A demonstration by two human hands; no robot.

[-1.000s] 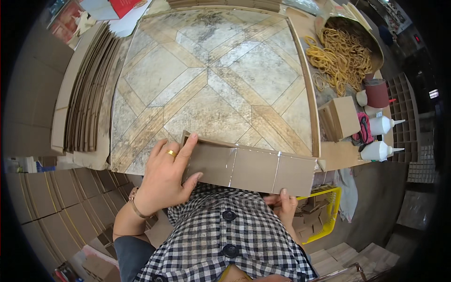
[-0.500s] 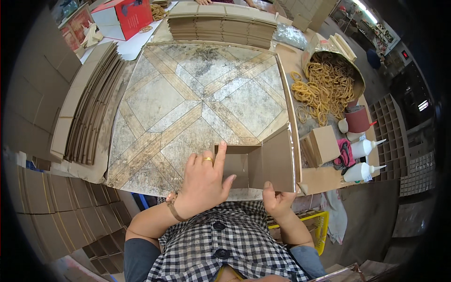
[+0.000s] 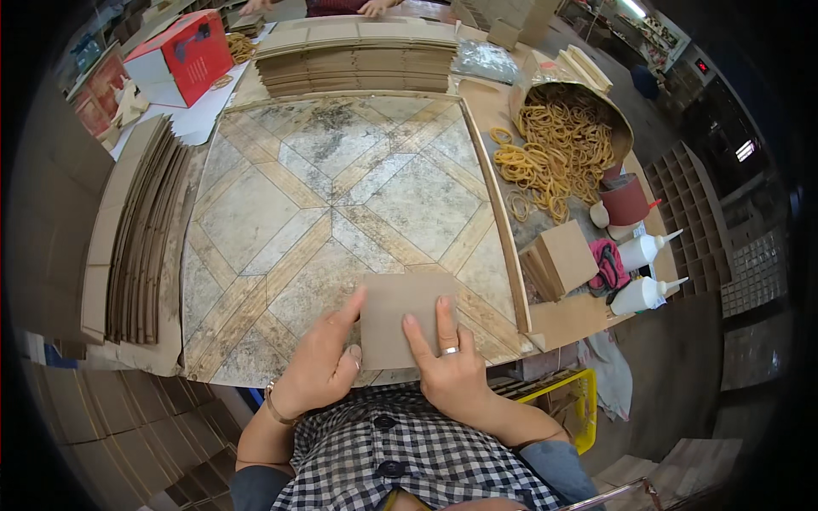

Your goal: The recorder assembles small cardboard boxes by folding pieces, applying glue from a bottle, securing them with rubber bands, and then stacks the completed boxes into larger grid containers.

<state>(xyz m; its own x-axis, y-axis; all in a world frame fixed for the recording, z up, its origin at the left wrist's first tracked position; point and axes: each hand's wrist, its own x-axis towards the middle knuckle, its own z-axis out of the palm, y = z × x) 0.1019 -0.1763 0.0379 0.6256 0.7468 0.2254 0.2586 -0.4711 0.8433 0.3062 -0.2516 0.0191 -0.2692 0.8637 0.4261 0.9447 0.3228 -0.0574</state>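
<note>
A plain brown cardboard piece point(image 3: 388, 319), roughly square from above, lies near the table's front edge. It seems to be the folded cardboard seen earlier, now with its top face covered. My left hand point(image 3: 324, 362) is along its left edge, index finger stretched forward and thumb apart, open. From the right, my right hand point(image 3: 456, 375) lays two spread fingers flat on the top face; its other fingers are partly hidden. Beneath is a worn board point(image 3: 264, 200) with a wood-and-stone pattern.
Flat cardboard stacks stand at left point(image 3: 123, 247) and at the back point(image 3: 358, 64). On the right are rubber bands point(image 3: 562, 145) spilling from a bag, a small cardboard block point(image 3: 558, 260), pink-handled scissors point(image 3: 607, 264) and white squeeze bottles point(image 3: 639, 295). Another person's hand point(image 3: 375, 8) shows at the far edge.
The upright side panel has come down, leaving a square face on top. My right hand moved from the right corner onto this face; my left hand shifted to its left edge. The view shifted too.
</note>
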